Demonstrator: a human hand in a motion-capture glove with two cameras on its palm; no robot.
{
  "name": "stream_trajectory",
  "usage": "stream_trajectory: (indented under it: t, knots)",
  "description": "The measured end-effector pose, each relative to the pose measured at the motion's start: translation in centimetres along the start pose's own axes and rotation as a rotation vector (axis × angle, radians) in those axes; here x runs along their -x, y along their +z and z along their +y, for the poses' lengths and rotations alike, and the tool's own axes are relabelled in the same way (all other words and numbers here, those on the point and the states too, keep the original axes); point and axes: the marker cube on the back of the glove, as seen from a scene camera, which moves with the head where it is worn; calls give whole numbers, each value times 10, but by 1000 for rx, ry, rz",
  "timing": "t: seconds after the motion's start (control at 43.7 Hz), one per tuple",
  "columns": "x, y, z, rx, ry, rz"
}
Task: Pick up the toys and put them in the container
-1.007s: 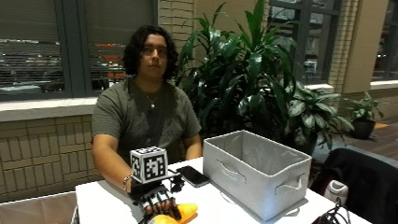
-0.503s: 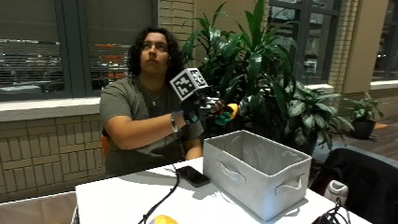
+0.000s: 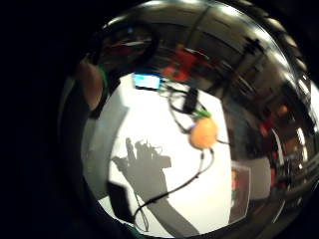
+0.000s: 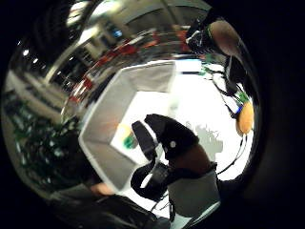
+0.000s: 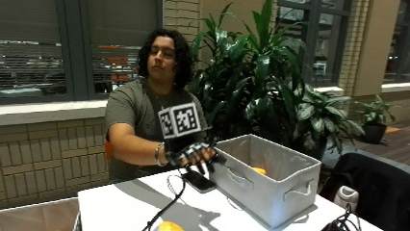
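Observation:
A grey fabric container [image 5: 282, 192] stands on the white table [image 5: 121, 204] at the right. A yellow-orange toy [image 5: 258, 170] lies inside it, and shows in the thumb side palm view as a yellow and green toy [image 4: 126, 139] on the container's floor [image 4: 143, 102]. My gloved right hand [image 5: 195, 157] hangs just outside the container's left rim, fingers relaxed and pointing down, holding nothing. A second orange toy [image 5: 168, 226] lies at the table's front edge, also seen on the tabletop as the orange toy [image 3: 203, 133] and at the rim as the orange toy [image 4: 246, 118].
A black phone [image 5: 200, 181] lies on the table under my hand, against the container's corner. A black cable [image 5: 163, 209] runs across the tabletop. Large plants [image 5: 269, 91] stand behind the container. A dark jacket [image 5: 371, 187] and a white bottle [image 5: 346, 197] are at the right.
My hand lifted a toy from the table's front, carried it high, then came down beside the container. The toy now lies in the container and my hand is empty.

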Motion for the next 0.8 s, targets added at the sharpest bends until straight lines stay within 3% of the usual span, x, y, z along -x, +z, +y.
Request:
stream_trajectory:
  t: [0.16, 0.366, 0.481, 0.572, 0.664, 0.801]
  knots:
    - [-89, 46, -25, 145, 146, 142]
    - [-130, 110, -35, 205, 358, 188]
    - [-149, 124, -39, 188, 426, 191]
    - [-165, 132, -37, 85, 480, 111]
    - [-168, 117, -38, -89, 457, 44]
    - [-111, 46, -5, -221, 206, -249]
